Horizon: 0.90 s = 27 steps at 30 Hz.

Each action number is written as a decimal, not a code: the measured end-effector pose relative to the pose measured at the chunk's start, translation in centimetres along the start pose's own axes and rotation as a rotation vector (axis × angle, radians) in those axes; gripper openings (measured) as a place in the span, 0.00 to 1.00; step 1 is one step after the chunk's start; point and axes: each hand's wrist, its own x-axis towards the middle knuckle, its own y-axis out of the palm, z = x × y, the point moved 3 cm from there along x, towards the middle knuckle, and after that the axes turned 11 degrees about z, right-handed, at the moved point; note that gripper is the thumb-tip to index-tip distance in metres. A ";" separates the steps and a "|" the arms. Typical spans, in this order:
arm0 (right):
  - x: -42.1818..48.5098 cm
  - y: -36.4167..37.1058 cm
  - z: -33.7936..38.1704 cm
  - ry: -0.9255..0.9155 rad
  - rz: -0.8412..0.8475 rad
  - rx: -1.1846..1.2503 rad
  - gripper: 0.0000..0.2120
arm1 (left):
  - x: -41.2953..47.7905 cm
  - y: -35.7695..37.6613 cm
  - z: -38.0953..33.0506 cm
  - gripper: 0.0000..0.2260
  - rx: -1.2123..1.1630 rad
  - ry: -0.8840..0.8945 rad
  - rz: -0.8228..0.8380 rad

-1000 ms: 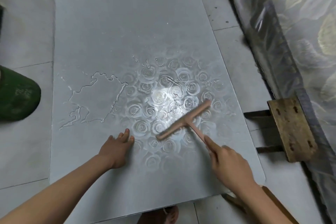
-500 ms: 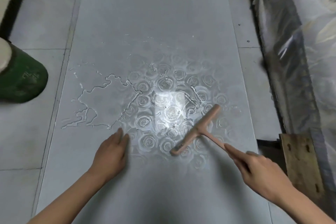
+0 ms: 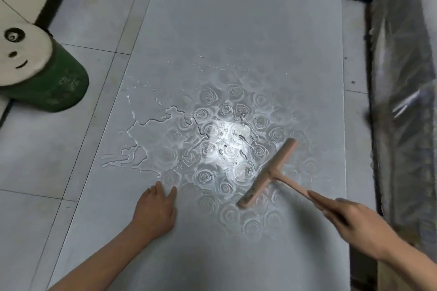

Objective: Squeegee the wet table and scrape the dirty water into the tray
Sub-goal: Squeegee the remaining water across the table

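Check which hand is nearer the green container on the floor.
Left. The left hand rests flat on the table, right of the green container and closer to the camera. The right hand grips the squeegee near the table's opposite edge, much farther off.

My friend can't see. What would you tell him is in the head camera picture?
A person's right hand holds a pink squeegee on a wet grey table, its blade by a shiny puddle. The left hand rests flat on the table nearby.
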 end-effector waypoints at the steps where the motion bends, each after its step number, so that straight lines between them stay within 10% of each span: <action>1: 1.1 -0.2 1.3 -0.028 -0.023 0.004 0.23 | 0.1 -0.1 0.1 0.27 -0.006 0.001 0.015; 27: 3.8 -3.1 9.6 -0.039 -0.277 0.190 0.20 | -0.5 -1.6 -0.8 0.33 0.026 -0.035 0.277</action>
